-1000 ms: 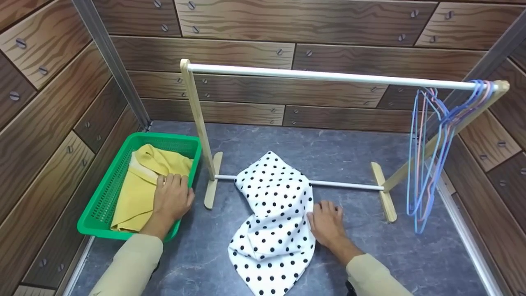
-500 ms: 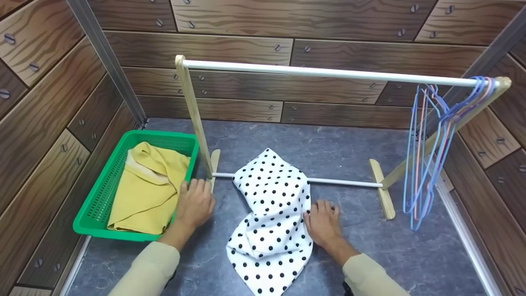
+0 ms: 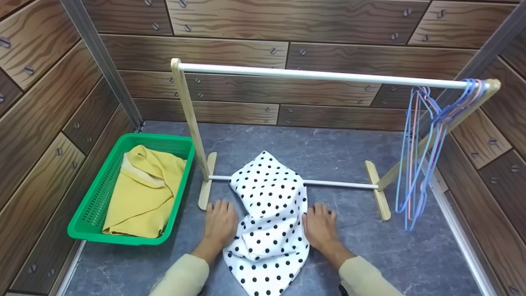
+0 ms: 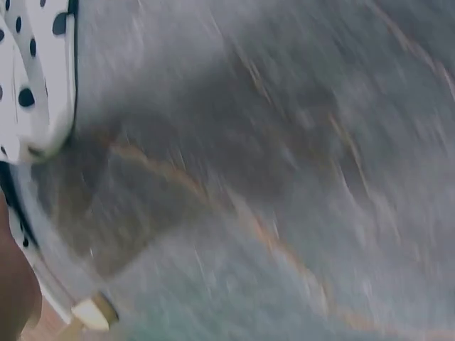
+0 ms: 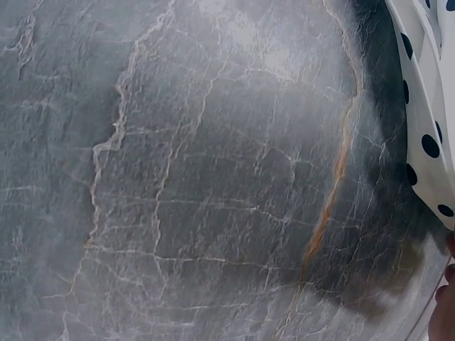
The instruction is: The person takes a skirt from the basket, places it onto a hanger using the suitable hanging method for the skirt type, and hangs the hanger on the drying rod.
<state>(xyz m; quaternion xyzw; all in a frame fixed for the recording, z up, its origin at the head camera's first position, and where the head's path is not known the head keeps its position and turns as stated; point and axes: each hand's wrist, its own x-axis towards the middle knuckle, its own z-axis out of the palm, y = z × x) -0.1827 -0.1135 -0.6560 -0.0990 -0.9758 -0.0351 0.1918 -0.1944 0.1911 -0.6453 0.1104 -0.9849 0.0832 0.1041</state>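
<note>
In the head view a white cloth with black polka dots (image 3: 267, 197) lies rumpled on the grey marbled surface, drawn in at its left side. My left hand (image 3: 221, 222) rests just left of its narrow middle, fingers loosely bent and pointing away from me. At the opposite edge, my right hand (image 3: 319, 226) lies with its thumb side at the cloth, fingers relaxed. A strip of the polka-dot cloth also appears at the left of the left wrist view and at the right of the right wrist view. Neither hand holds anything.
At left stands a green basket (image 3: 74, 226) with a folded yellow cloth (image 3: 139, 201). A wooden rack has a white top rail (image 3: 320, 75) and a low rail (image 3: 341, 183) that the polka-dot cloth overlaps. Several blue and pink hangers (image 3: 429, 164) hang at its right end. Wood-patterned walls enclose the space.
My left hand has moved right, from over the yellow cloth in the basket to beside the polka-dot cloth. The right hand and both cloths stay about where they were; the view shifted slightly.
</note>
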